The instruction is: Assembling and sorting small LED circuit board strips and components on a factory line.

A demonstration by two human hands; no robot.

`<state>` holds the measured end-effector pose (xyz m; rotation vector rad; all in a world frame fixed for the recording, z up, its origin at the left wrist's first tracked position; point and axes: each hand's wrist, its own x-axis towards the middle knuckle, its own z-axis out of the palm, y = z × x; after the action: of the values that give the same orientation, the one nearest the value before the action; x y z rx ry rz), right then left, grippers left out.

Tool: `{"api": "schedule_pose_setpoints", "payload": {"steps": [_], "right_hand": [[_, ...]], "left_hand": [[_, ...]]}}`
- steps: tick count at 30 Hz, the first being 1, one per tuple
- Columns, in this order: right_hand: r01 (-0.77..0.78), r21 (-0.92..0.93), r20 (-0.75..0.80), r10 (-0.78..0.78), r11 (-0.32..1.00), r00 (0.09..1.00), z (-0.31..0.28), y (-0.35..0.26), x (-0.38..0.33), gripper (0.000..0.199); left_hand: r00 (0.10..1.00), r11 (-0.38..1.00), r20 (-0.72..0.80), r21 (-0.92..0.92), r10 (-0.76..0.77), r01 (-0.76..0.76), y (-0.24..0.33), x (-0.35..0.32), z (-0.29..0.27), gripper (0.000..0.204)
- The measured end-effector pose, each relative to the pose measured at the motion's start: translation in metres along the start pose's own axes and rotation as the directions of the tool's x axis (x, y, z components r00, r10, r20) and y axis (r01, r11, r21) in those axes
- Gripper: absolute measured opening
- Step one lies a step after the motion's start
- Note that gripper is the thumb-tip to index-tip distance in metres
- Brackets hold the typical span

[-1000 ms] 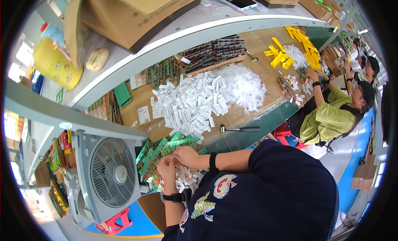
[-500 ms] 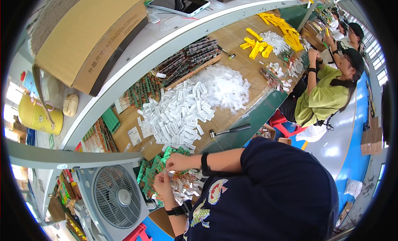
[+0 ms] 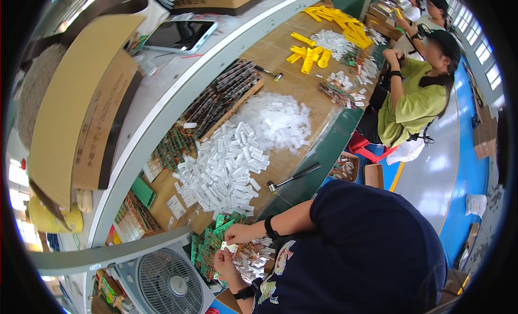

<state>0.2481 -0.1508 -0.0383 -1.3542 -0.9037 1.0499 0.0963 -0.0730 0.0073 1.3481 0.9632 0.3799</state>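
A small flat white piece with tiny dark marks sits between my two hands. My left hand, the lower one in view, pinches its near edge. My right hand has its fingers closed at the far edge. Both hands are over a heap of green circuit boards with thin wires and silvery-white parts. Beyond my right hand spreads a big pile of white plastic casings, and past that a pile of clear plastic pieces.
A hammer lies along the bench edge. A grey fan stands beside my left hand. A metal shelf rail crosses overhead, carrying a phone and cardboard box. Yellow parts lie farther along; a co-worker sits there.
The view has shifted, so the bench and fan appear moved. My hands have parted slightly, and the white piece between them now shows plainly.
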Motion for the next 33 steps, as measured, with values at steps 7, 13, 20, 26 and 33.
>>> {"api": "schedule_pose_setpoints", "payload": {"steps": [7,13,20,26,33], "right_hand": [[-0.292,0.253,0.095,0.276,0.922,0.956,-0.03,0.005,0.009,0.02],[0.48,-0.236,0.543,-0.295,0.845,0.786,-0.034,-0.03,-0.038,0.02],[-0.113,-0.484,-0.115,0.065,0.868,0.991,-0.195,-0.04,-0.068,0.023],[-0.419,-0.554,-0.532,0.082,0.719,0.843,-0.305,-0.033,-0.111,0.022],[-0.532,-0.466,-0.655,0.128,0.707,0.744,-0.333,-0.024,-0.174,0.018]], "left_hand": [[0.999,0.999,-0.018,-0.018,-0.043,0.042,0.019,-0.001,0.012,0.008],[0.874,0.909,0.408,0.409,-0.265,0.085,0.04,-0.038,-0.046,0.014],[0.963,0.867,0.059,0.452,-0.262,0.208,0.069,-0.046,-0.037,0.018],[0.957,0.883,0.225,0.465,-0.183,0.06,0.063,-0.017,0.019,0.026],[0.891,0.894,0.417,0.447,-0.18,-0.028,0.081,0.037,0.1,0.022]]}}
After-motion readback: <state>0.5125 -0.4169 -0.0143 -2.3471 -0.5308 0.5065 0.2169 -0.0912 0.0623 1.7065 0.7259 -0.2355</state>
